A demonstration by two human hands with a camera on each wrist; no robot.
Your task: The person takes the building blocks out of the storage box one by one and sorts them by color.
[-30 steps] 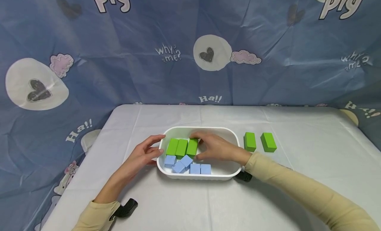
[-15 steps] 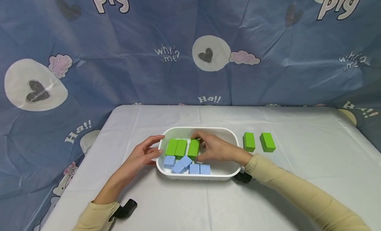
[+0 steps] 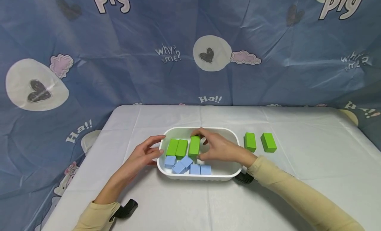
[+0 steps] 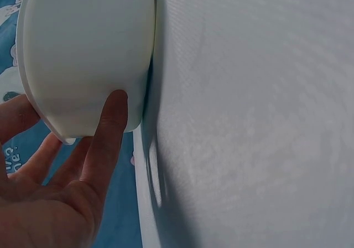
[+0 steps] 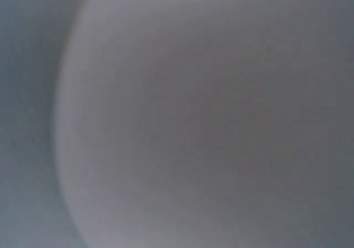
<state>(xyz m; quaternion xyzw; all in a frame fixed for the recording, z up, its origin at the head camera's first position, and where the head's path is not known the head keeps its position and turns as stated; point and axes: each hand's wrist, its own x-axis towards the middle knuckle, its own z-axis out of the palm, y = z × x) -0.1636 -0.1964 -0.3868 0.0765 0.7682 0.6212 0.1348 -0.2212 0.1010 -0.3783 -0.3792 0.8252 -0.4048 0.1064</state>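
Observation:
Inside a white oval plastic tub (image 3: 224,169), my right hand (image 3: 218,146) pinches a green block (image 3: 194,146) between thumb and fingers. The block stands a little higher than two other green blocks (image 3: 177,148) lying side by side to its left. Several light blue cubes (image 3: 194,168) lie along the tub's near side. My left hand (image 3: 140,155) touches the tub's left end, its fingers spread and fairly straight. In the left wrist view a fingertip (image 4: 117,101) rests on the tub's outer wall (image 4: 88,48). The right wrist view shows only a blurred pale curved surface.
Two more green blocks (image 3: 250,142) stand on the white-covered table (image 3: 178,204), right of the tub. A blue printed cloth (image 3: 143,75) hangs behind the table. Black wrist devices (image 3: 126,208) show below both forearms.
My right hand has moved the green block to the right, away from the other two, and raised it slightly. The left hand has stayed at the tub's end.

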